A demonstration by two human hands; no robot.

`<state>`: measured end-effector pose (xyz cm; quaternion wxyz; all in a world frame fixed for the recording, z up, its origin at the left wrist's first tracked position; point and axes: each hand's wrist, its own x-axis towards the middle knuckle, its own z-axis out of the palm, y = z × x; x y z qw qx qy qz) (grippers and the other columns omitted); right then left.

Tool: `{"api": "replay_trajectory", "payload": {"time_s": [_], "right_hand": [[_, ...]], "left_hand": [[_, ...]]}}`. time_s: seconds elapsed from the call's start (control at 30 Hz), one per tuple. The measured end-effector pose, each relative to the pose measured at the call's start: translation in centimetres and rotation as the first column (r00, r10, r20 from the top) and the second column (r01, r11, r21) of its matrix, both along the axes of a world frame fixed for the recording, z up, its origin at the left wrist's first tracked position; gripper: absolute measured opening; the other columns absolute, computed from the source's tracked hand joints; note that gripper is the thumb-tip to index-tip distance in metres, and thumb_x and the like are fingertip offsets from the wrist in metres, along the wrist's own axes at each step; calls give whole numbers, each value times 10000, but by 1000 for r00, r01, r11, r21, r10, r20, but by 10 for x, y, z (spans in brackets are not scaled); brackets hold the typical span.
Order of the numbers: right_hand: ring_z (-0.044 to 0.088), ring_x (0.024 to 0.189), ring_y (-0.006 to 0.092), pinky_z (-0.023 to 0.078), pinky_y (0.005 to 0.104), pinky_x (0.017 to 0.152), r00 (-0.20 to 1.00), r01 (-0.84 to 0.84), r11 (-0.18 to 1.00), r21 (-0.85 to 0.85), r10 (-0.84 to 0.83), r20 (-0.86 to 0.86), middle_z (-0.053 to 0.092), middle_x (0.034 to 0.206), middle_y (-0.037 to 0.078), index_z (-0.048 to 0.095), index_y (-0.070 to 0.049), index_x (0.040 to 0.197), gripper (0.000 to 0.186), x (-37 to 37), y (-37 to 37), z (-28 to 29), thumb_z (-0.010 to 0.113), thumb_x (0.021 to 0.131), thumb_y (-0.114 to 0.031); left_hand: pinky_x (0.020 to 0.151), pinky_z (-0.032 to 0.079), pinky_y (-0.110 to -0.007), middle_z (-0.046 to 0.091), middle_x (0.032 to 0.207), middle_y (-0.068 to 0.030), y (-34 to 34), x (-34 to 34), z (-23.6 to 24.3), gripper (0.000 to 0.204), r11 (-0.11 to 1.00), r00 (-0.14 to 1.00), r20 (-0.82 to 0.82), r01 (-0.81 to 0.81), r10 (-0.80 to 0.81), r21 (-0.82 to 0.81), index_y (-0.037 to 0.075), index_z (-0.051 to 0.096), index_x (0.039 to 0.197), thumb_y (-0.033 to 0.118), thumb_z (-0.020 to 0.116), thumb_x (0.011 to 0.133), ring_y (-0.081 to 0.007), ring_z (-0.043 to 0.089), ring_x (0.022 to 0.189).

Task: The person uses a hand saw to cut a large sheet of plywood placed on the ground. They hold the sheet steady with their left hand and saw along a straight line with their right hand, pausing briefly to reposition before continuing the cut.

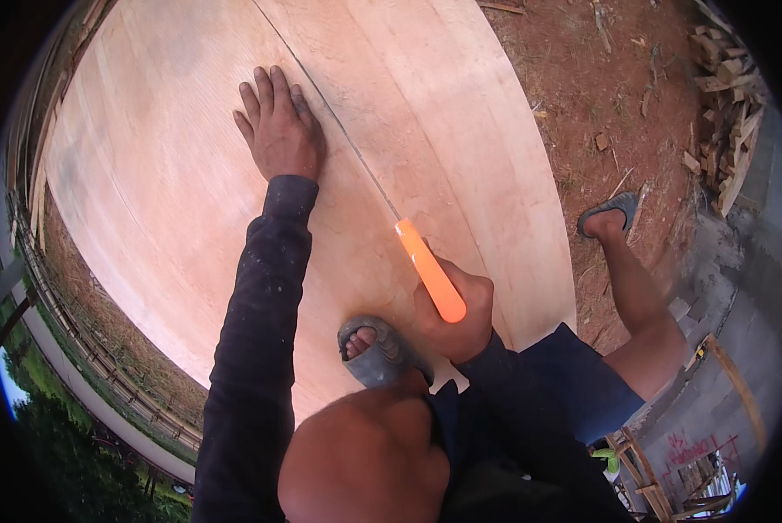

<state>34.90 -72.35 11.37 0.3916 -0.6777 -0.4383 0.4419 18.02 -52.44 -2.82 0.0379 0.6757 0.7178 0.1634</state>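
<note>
A large pale plywood sheet [173, 200] spreads out beneath both arms. Flat on it, fingers spread, my left hand [284, 139] presses down just left of a thin dark line. My right hand [475, 307] is wrapped round the orange handle of a handsaw [426, 266], nearer to my body. From the handle the narrow blade, seen edge-on, runs up and to the left along that line. Where the blade ends and a cut or mark begins, I cannot tell. A second, fainter line runs along the sheet to the right.
My sandalled foot [375, 353] stands on the plywood, close to my right hand. The other foot [607, 218] is on reddish dirt [617, 105] to the right. Scrap wood [729, 113] is piled at the far right, near grey concrete [713, 288]. Long poles [77, 349] lie along the left.
</note>
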Motion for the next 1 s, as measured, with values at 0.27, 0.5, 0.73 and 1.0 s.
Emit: {"api": "replay_trajectory", "payload": {"time_s": [0.27,0.5,0.73,1.0], "right_hand": [[633,540,171,503,271,551,992,-30,999,-13,31,126,658,688,154,696,99,1083,325,10,-18,34,614,772,57],[537,486,216,450,332,529,995,-19,1000,10,18,95,532,584,171,637,77,848,89,-32,100,-29,606,804,6],[663,563,199,498,281,537,950,-133,991,33,118,289,649,686,161,700,96,1041,332,31,-106,66,580,731,88],[407,508,138,396,353,499,993,35,999,15,-36,109,432,539,145,520,69,684,176,-27,122,-29,620,794,-25]], "left_hand": [[1226,139,-519,348,1599,-93,-1,12,4,505,999,1000,0,-23,23,-33,109,415,1509,359,335,1078,-335,226,1506],[1227,136,-517,348,1597,-96,1,8,6,511,1000,999,28,26,-26,7,104,421,1503,371,333,1076,-330,228,1504],[1227,143,-516,341,1602,-93,-3,7,5,502,1000,1000,-3,0,0,0,105,422,1504,356,331,1080,-327,217,1510],[1220,158,-527,351,1597,-99,11,18,1,499,999,999,-9,39,-39,22,101,425,1501,350,340,1076,-337,228,1506]]}}
